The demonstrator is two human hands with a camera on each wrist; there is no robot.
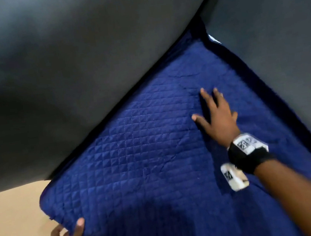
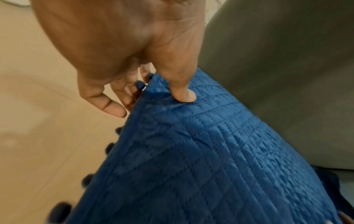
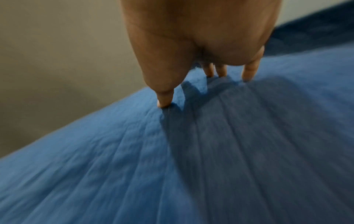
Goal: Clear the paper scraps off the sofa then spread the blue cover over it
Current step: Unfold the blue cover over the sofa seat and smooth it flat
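Note:
The blue quilted cover (image 1: 145,157) lies flat over the sofa seat, with its edges against the grey sofa cushions (image 1: 87,67). My right hand (image 1: 204,104) rests flat on the cover near the back corner, fingers spread and straight. In the right wrist view, which is blurred, that hand (image 3: 193,89) touches the cover (image 3: 134,166) with its fingertips. My left hand (image 1: 73,234) pinches the cover's front edge. Its thumb (image 2: 184,94) lies on top and its other fingers (image 2: 114,106) go under the pom-pom hem. I see no paper scraps on the seat.
A beige floor (image 1: 13,221) shows at the lower left beyond the seat's front edge. A second grey sofa cushion (image 1: 278,45) borders the cover on the right. A small white bit (image 1: 214,39) peeks out of the gap at the back corner.

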